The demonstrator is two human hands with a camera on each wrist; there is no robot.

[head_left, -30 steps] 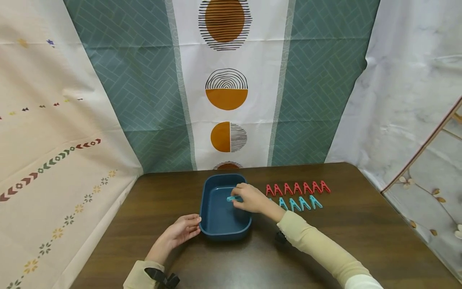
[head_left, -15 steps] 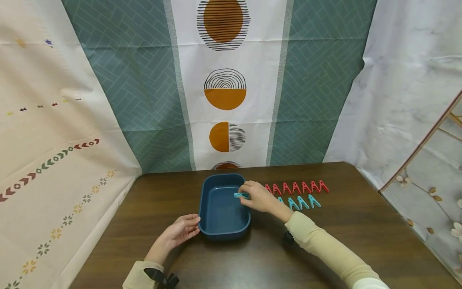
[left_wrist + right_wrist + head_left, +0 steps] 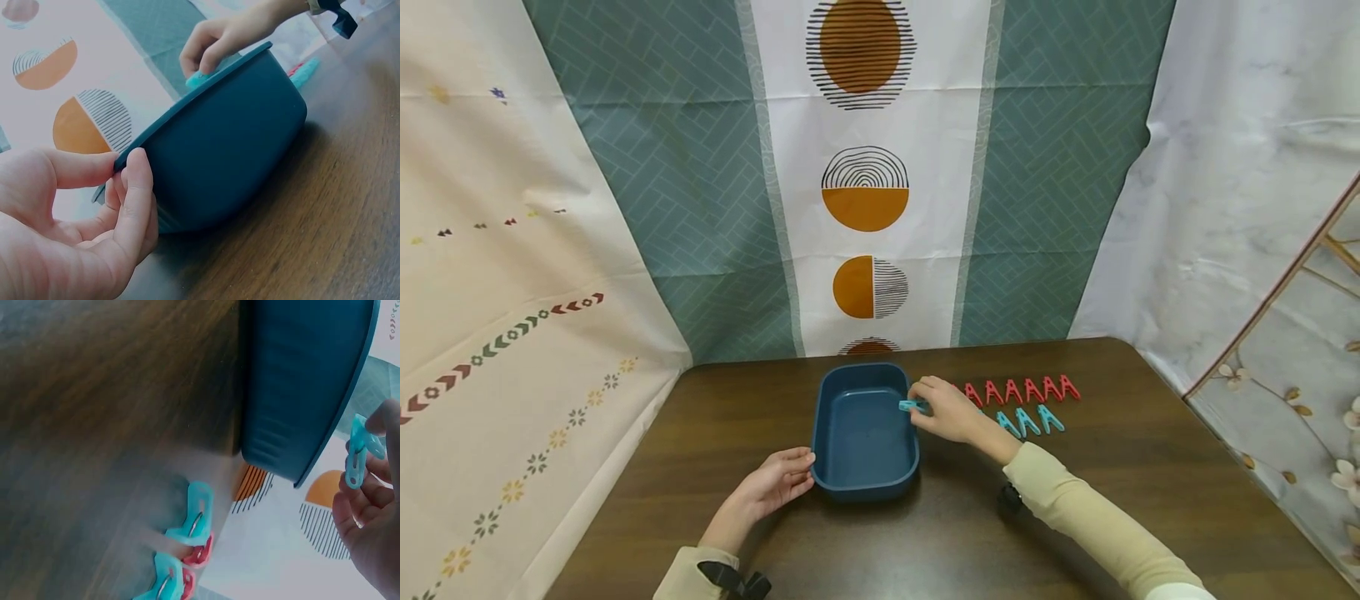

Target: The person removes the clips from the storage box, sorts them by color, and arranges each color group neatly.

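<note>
A dark blue plastic basin (image 3: 865, 442) stands on the table. At its left rim, my left hand (image 3: 775, 482) pinches the edge between thumb and fingers; the left wrist view shows the thumb (image 3: 87, 170) on the rim. My right hand (image 3: 951, 410) pinches a light blue clothespin (image 3: 357, 453) between thumb and fingers, above the basin's right rim. In the head view that clothespin (image 3: 912, 406) points left over the rim. The basin's visible floor holds nothing.
Right of the basin, red clothespins (image 3: 1032, 389) form a back row, with light blue clothespins (image 3: 1027, 422) in front. My right hand and forearm partly cover the left ends of both rows. Patterned cloth (image 3: 1045, 208) hangs behind the wooden table (image 3: 1120, 467).
My right hand has moved right with the light blue clothespin, from above the basin's inside to its right rim. The left hand stays at the left rim.
</note>
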